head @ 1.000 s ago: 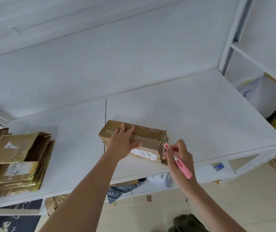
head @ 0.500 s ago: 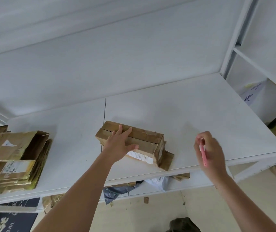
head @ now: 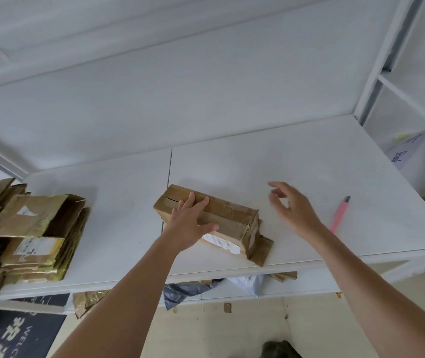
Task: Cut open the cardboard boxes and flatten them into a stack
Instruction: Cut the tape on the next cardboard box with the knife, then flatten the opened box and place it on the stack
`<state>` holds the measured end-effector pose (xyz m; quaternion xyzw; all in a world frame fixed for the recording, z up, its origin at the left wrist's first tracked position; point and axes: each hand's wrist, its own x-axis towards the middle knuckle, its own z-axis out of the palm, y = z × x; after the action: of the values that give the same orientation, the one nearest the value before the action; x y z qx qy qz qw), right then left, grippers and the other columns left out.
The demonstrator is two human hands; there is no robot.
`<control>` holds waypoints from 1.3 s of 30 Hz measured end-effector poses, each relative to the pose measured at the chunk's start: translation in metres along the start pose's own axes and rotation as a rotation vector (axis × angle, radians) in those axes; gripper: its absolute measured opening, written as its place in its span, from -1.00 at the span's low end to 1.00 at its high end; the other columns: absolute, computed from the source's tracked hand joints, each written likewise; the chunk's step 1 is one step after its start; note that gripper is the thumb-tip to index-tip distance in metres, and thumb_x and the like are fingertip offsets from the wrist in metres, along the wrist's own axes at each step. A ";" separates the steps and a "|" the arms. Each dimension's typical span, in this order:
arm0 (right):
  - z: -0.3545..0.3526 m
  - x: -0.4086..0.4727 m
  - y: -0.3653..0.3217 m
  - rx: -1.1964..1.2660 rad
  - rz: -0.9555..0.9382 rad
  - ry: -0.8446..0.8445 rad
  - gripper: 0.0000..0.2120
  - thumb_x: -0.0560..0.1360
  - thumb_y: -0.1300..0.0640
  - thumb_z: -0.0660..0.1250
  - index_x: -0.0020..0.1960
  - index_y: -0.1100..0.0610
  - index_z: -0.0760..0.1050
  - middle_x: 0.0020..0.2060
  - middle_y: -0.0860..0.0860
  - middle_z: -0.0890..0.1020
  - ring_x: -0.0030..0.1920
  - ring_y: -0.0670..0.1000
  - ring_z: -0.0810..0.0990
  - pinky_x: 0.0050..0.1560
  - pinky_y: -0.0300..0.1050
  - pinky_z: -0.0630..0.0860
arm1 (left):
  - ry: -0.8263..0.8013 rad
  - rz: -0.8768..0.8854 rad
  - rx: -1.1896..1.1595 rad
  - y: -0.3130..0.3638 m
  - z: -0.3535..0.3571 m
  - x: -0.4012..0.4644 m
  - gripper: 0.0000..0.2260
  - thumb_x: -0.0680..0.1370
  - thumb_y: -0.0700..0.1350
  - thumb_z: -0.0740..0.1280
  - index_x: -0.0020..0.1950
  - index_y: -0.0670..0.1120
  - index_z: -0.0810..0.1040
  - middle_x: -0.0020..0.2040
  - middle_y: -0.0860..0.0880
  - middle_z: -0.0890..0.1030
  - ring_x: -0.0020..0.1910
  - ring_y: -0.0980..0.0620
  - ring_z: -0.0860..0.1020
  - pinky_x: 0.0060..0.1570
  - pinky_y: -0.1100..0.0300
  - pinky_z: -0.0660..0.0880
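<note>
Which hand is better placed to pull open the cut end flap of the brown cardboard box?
Right hand: free, open, near the brown cardboard box's cut end; left hand presses its top.

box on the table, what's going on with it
A person is breaking down cardboard boxes at a white table. The left hand lies flat on the box, holding it down; its end flap at the right already hangs open. The right hand hovers open and empty beside the box. The pink cutter lies on the table to the right, untouched. A stack of flattened boxes sits at the table's left end.
</note>
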<state>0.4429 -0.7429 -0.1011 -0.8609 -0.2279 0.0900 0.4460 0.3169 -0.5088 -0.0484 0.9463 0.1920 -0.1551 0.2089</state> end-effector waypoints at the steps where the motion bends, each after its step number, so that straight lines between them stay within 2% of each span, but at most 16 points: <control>1: 0.009 -0.001 -0.022 0.092 -0.009 -0.103 -0.67 0.65 0.01 0.21 0.40 0.00 0.42 0.10 -0.11 0.57 0.10 -0.15 0.54 0.04 -0.29 0.41 | -0.003 0.004 -0.023 -0.002 -0.001 -0.001 -0.26 0.54 0.20 0.35 0.61 0.13 0.05 0.63 -0.01 -0.14 0.60 -0.12 -0.15 0.55 -0.11 -0.13; 3: 0.033 -0.011 -0.052 0.070 -0.045 -0.242 -0.66 0.67 -0.05 0.13 0.42 -0.08 0.39 -0.01 -0.20 0.56 -0.13 -0.35 0.51 -0.15 -0.40 0.37 | 0.006 -0.008 -0.083 -0.011 -0.002 -0.005 -0.26 0.52 0.20 0.38 0.60 0.16 0.09 0.63 -0.03 -0.17 0.59 -0.09 -0.21 0.54 -0.11 -0.21; 4: 0.047 -0.020 -0.058 -0.010 -0.076 -0.262 -0.67 0.68 -0.04 0.10 0.40 -0.06 0.41 -0.13 -0.20 0.57 -0.27 -0.33 0.49 -0.22 -0.37 0.35 | 0.037 -0.043 -0.092 -0.018 -0.002 -0.007 -0.24 0.49 0.22 0.40 0.59 0.18 0.09 0.62 -0.04 -0.19 0.59 -0.09 -0.25 0.52 -0.12 -0.25; 6: 0.069 -0.036 -0.064 -0.113 -0.088 -0.224 -0.68 0.69 0.00 0.06 0.36 0.01 0.44 -0.29 -0.17 0.53 -0.39 -0.22 0.45 -0.26 -0.31 0.33 | 0.150 -0.183 -0.109 -0.039 -0.003 -0.013 -0.14 0.44 0.26 0.44 0.60 0.16 0.04 0.61 -0.08 -0.18 0.58 -0.15 -0.24 0.53 -0.18 -0.18; 9: 0.094 -0.061 -0.071 -0.127 -0.094 -0.203 -0.62 0.70 -0.02 0.02 0.47 0.00 0.32 -0.33 -0.26 0.40 -0.40 -0.25 0.39 -0.28 -0.42 0.28 | 0.168 -0.414 -0.396 -0.068 -0.007 -0.028 0.02 0.43 0.17 0.50 0.62 0.02 -0.16 0.60 -0.12 -0.14 0.57 -0.22 0.01 0.48 -0.20 0.17; 11: 0.109 -0.077 -0.083 -0.104 -0.110 -0.201 -0.59 0.70 -0.02 0.02 0.53 -0.04 0.22 -0.32 -0.32 0.30 -0.40 -0.28 0.36 -0.30 -0.46 0.29 | 0.128 -0.498 -0.751 -0.077 -0.006 -0.040 -0.01 0.48 0.05 0.49 0.62 -0.03 -0.18 0.59 -0.15 0.02 0.46 -0.23 0.29 0.30 -0.13 0.45; 13: 0.121 -0.086 -0.097 -0.081 -0.140 -0.208 -0.57 0.69 0.00 0.03 0.55 -0.07 0.17 -0.32 -0.29 0.34 -0.38 -0.24 0.41 -0.30 -0.44 0.34 | 0.039 -0.516 -1.058 -0.081 -0.006 -0.049 -0.25 0.56 -0.06 0.42 0.61 -0.12 0.05 0.47 -0.18 0.35 0.18 -0.22 0.59 0.07 -0.08 0.61; 14: 0.127 -0.087 -0.102 -0.078 -0.146 -0.215 -0.57 0.69 0.01 0.04 0.56 -0.09 0.16 -0.32 -0.27 0.36 -0.36 -0.22 0.43 -0.28 -0.43 0.35 | -0.001 -0.493 -1.109 -0.083 -0.005 -0.053 -0.40 0.59 -0.08 0.38 0.55 -0.17 0.20 0.37 -0.19 0.48 0.04 -0.20 0.66 0.03 -0.09 0.63; 16: 0.135 -0.085 -0.111 -0.085 -0.148 -0.235 -0.56 0.69 0.01 0.05 0.56 -0.10 0.16 -0.32 -0.25 0.38 -0.36 -0.21 0.45 -0.27 -0.42 0.36 | 0.014 -0.472 -1.134 -0.090 -0.003 -0.057 -0.56 0.60 -0.11 0.37 0.42 -0.22 0.36 0.18 -0.22 0.61 -0.10 -0.19 0.70 -0.05 -0.08 0.65; 18: 0.139 -0.082 -0.119 -0.110 -0.155 -0.262 -0.57 0.69 0.00 0.08 0.55 -0.08 0.19 -0.29 -0.27 0.43 -0.34 -0.22 0.46 -0.24 -0.42 0.38 | 0.098 -0.488 -1.162 -0.097 -0.001 -0.059 -0.60 0.58 -0.16 0.39 0.36 -0.26 0.41 0.08 -0.24 0.64 -0.16 -0.21 0.71 -0.13 -0.07 0.66; 21: 0.139 -0.074 -0.133 -0.169 -0.161 -0.244 -0.60 0.67 -0.04 0.13 0.48 -0.01 0.31 0.04 -0.21 0.58 -0.06 -0.20 0.58 0.02 -0.36 0.49 | 0.191 -0.521 -1.193 -0.100 0.005 -0.060 -0.54 0.53 -0.17 0.45 0.37 -0.27 0.42 0.00 -0.23 0.67 -0.23 -0.19 0.71 -0.19 -0.08 0.66; 23: 0.140 -0.065 -0.145 -0.255 -0.156 -0.220 -0.64 0.63 -0.08 0.20 0.38 0.02 0.39 0.15 -0.12 0.58 0.04 -0.13 0.58 0.00 -0.37 0.43 | 0.234 -0.534 -1.203 -0.101 0.009 -0.059 -0.53 0.52 -0.19 0.47 0.37 -0.27 0.43 -0.01 -0.22 0.67 -0.28 -0.18 0.70 -0.25 -0.07 0.66; 28: 0.145 -0.054 -0.178 -0.500 -0.135 -0.308 -0.61 0.55 -0.17 0.31 0.20 0.07 0.33 0.00 -0.05 0.55 -0.08 -0.06 0.56 -0.13 -0.27 0.47 | 0.253 -0.557 -1.220 -0.103 0.009 -0.057 -0.56 0.51 -0.23 0.46 0.36 -0.25 0.46 -0.06 -0.22 0.68 -0.33 -0.19 0.69 -0.31 -0.07 0.66; 32: 0.149 -0.049 -0.194 -0.632 -0.151 -0.313 -0.65 0.56 -0.11 0.34 0.15 0.10 0.36 -0.13 -0.07 0.45 -0.19 -0.06 0.47 -0.20 -0.26 0.37 | 0.248 -0.559 -1.231 -0.108 0.009 -0.059 -0.53 0.51 -0.22 0.46 0.39 -0.24 0.45 -0.04 -0.21 0.67 -0.35 -0.18 0.69 -0.34 -0.04 0.66; 36: 0.151 -0.046 -0.198 -0.581 -0.137 -0.342 -0.73 0.53 -0.03 0.38 0.06 0.12 0.41 -0.11 -0.02 0.57 -0.18 -0.02 0.58 -0.26 -0.28 0.39 | 0.244 -0.547 -1.223 -0.109 0.010 -0.061 -0.58 0.50 -0.24 0.44 0.34 -0.23 0.49 -0.09 -0.19 0.68 -0.37 -0.16 0.69 -0.36 0.01 0.65; 39: 0.143 -0.039 -0.191 -0.390 -0.066 -0.407 -0.81 0.50 0.02 0.43 -0.11 0.09 0.45 -0.21 -0.05 0.58 -0.26 -0.09 0.57 -0.32 -0.32 0.38 | 0.249 -0.548 -1.197 -0.108 0.008 -0.062 -0.62 0.52 -0.23 0.42 0.33 -0.21 0.50 -0.20 -0.13 0.67 -0.42 -0.13 0.67 -0.40 0.06 0.64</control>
<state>0.2978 -0.5625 -0.0318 -0.8868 -0.3535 0.2010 0.2195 0.2142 -0.4404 -0.0684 0.5952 0.5009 0.0410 0.6270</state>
